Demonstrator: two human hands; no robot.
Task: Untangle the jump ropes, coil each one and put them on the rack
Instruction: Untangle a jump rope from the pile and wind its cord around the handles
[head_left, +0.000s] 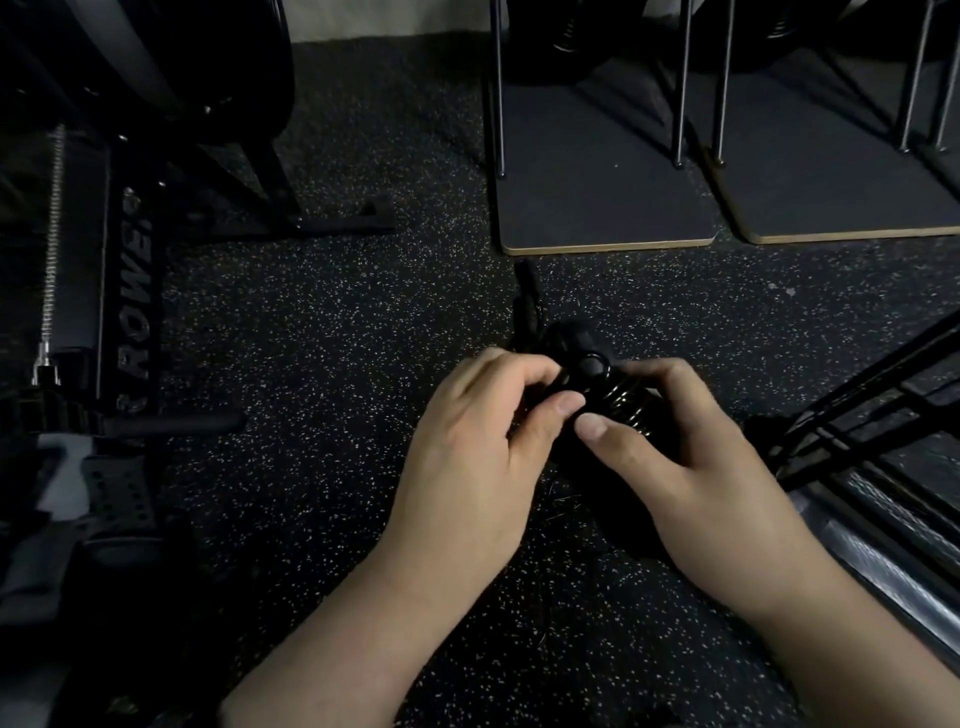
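Observation:
A black jump rope (621, 402) is wound into a tight coil of thin glossy loops above the speckled floor, at the middle of the view. My left hand (483, 431) grips the coil's left side with curled fingers and thumb. My right hand (670, 441) holds its right side, thumb pressing on the loops. A black handle end (589, 364) shows on top of the coil between my hands. Another black handle (527, 301) sticks out beyond the hands toward the back. The dim light hides how the rest of the rope lies.
A rowing machine (130, 291) with a chain fills the left side. Two dark rack bases (608, 208) with thin metal uprights stand at the back right. Black metal bars (857, 400) and a rail cross the right edge. Speckled rubber floor (322, 332) lies between.

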